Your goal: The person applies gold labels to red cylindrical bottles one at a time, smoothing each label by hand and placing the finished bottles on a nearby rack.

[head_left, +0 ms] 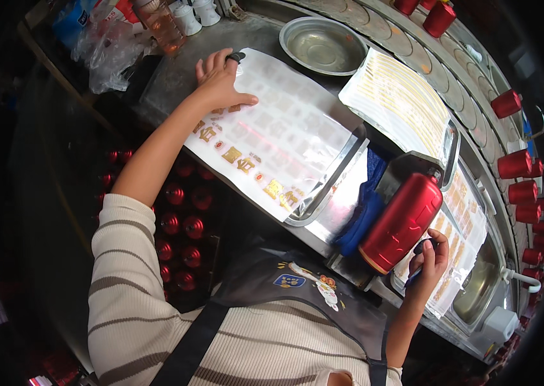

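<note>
While your left fingers (244, 99) spread wide on the sheet (285, 122), your right fingers (428, 257), curled, hold unclear, sit beside the bottle (403, 222) slanting toward the frame's upper right.

Crumpled plastic bag (108, 67) near a bottle (162, 29) of pinkish liquid.

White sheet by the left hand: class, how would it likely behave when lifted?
The white sheet would probably bend and flop: it looks thin, with pale shapes showing faintly through. It may slide easily, given its glossy sheen. It is likely light, being broad but flat.
</note>
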A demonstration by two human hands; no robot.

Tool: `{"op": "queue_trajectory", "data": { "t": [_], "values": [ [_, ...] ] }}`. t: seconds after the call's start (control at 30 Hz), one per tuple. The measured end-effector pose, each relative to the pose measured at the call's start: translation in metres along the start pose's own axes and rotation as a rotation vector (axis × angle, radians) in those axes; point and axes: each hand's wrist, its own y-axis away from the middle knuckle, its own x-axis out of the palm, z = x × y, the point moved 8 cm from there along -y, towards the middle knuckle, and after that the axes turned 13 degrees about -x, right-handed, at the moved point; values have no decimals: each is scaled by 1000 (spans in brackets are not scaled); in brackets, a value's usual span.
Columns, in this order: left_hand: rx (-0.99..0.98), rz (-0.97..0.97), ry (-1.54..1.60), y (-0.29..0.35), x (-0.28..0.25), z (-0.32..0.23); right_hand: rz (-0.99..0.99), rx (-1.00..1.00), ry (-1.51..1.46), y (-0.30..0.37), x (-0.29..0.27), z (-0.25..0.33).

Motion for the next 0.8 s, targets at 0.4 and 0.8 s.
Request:
{"op": "queue_trajectory", "data": {
  "t": [0.4, 0.8],
  "values": [
    [37, -233, 548, -65, -11, -31, -23, 61, 32, 2, -1, 2],
    [-249, 230, 483, -159, 42, -154, -97, 29, 62, 12, -18, 5]
  ]
}}
